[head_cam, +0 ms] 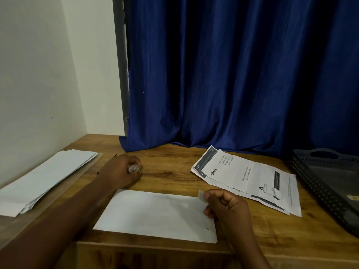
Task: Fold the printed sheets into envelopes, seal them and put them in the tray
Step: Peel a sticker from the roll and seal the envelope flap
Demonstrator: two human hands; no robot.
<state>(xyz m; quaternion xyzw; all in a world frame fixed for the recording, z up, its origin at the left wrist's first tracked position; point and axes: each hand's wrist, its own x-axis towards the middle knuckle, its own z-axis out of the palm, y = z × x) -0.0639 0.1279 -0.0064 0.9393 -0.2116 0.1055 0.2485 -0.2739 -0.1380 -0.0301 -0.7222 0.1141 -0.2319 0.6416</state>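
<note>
Near the front edge of the worktop (174, 171) lies a white envelope (155, 214), flat and lengthwise, with both hands at it. The right hand (227, 204) pinches a short strip of tape (201, 195) between thumb and forefinger just above the envelope's right end. The left hand (124, 169) rests on the wood just beyond the envelope's far left corner, curled round a small clear thing, probably the tape roll (134, 168), though it is too blurred to be sure.

The step looks to be sealing. To do it well, the strip should go down across the flap edge, half on the flap and half on the body, laid from one end and smoothed outward so no crease or bubble forms. A free finger pressing the envelope would stop it sliding. Which face is up cannot be told.

Printed sheets (252, 179) wait far right of the envelope, a stack of envelopes (48, 177) sits at the left, and the dark tray (310, 179) stands at the right edge.
</note>
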